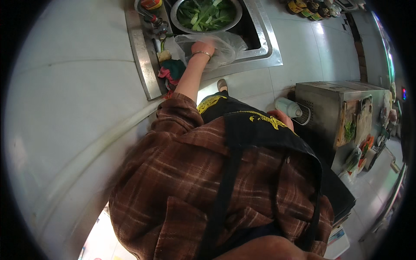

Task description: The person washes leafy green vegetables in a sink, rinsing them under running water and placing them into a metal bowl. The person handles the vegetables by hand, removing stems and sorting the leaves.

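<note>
My left hand (203,47), with a bracelet at the wrist, is closed on a clear plastic bag (226,48) at the near edge of the steel sink (274,53). The bag spreads around the hand, and my fingertips are hidden. Just beyond it, a round metal bowl (239,16) of leafy greens (204,14) stands in the sink. My right hand (282,117) shows only in part beside my black apron, low on the right; its fingers are mostly hidden, so what it holds cannot be told.
A faucet (159,24), a brush (163,55) and red and green cloths (172,70) lie along the sink's left side. At the right stand a whitish plastic container (287,107) and a steel cabinet (320,94) bearing a cutting board (347,123). Bottles (307,9) stand at the top right.
</note>
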The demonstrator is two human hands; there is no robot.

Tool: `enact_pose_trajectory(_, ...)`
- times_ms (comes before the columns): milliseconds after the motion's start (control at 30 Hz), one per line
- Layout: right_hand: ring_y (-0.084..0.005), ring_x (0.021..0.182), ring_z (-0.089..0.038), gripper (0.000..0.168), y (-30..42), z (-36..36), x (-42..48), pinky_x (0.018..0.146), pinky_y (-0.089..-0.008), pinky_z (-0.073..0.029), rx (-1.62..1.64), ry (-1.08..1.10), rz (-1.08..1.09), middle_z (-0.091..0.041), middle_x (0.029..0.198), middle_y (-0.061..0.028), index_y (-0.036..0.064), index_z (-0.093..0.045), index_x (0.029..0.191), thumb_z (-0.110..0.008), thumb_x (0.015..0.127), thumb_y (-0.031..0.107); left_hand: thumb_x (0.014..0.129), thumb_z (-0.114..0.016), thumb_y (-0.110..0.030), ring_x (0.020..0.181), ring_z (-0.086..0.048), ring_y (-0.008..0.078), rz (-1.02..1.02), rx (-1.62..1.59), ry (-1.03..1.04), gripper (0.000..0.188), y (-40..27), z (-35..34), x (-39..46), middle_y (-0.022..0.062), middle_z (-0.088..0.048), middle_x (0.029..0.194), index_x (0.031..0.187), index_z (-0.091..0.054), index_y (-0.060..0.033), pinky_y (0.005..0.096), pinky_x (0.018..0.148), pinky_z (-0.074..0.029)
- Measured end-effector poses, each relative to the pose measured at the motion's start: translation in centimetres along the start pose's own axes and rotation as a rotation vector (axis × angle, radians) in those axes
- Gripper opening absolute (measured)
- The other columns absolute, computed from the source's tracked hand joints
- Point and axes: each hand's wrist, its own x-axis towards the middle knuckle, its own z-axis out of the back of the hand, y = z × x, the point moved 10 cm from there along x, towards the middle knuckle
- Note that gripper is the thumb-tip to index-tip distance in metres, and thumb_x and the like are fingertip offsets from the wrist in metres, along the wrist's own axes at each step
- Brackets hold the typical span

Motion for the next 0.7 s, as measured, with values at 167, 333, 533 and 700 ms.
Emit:
enact_pose_trajectory(167, -0.0203, 0.074, -0.06, 0.015, -0.3, 1.2, 5.6, 0.064, -0.0288, -0.046, 0.024, 0.071, 0.115, -0.06, 0.086, -0.0075, 0.008, -0.057, 0.092, -0.048, 0.084, 0.016, 0.081, -0.04, -0.028, 0.094, -0.053, 0.034, -0.084, 0.014, -0.034, 0.034, -0.7, 0.0, 1.0, 0.0164, -0.053, 0.108, 0.102, -0.054, -0.0058, 0.0418, 0.076, -0.044)
enact_pose_trajectory(333, -0.0204, 0.071, -0.06, 0.014, 3.0, 3.0, 9.5, 0.062, -0.03, -0.046, -0.108, 0.188, 0.204, -0.06, 0.085, -0.0064, 0.011, -0.057, 0.093, -0.047, 0.084, 0.017, 0.071, -0.053, -0.023, 0.086, -0.055, 0.0352, -0.125, 0.018, -0.116, 0.027, 0.2, -5.6, 5.1, 0.02, -0.057, 0.09, 0.088, -0.056, -0.0023, 0.043, 0.073, -0.043)
enact_pose_trajectory(533, -0.0225, 0.071, -0.058, 0.015, 6.2, 5.6, 13.4, 0.062, -0.0323, -0.046, -0.224, 0.244, 0.491, -0.059, 0.083, -0.005, 0.012, -0.057, 0.091, -0.047, 0.082, 0.019, 0.071, -0.052, -0.02, 0.084, -0.055, 0.0344, -0.038, -0.141, -0.161, 0.024, -1.9, -0.7, 1.5, 0.0197, -0.057, 0.09, 0.089, -0.056, -0.0033, 0.0419, 0.073, -0.043)
enact_pose_trajectory(700, -0.0231, 0.074, -0.058, 0.015, 6.7, 8.8, 15.6, 0.064, -0.0328, -0.046, -0.236, 0.295, 0.536, -0.059, 0.084, -0.0064, 0.011, -0.056, 0.091, -0.046, 0.082, 0.017, 0.072, -0.05, -0.012, 0.085, -0.055, 0.0339, -0.249, -0.053, -0.392, 0.027, -2.1, 1.9, -1.7, 0.0182, -0.057, 0.093, 0.097, -0.054, -0.0035, 0.0407, 0.076, -0.042)
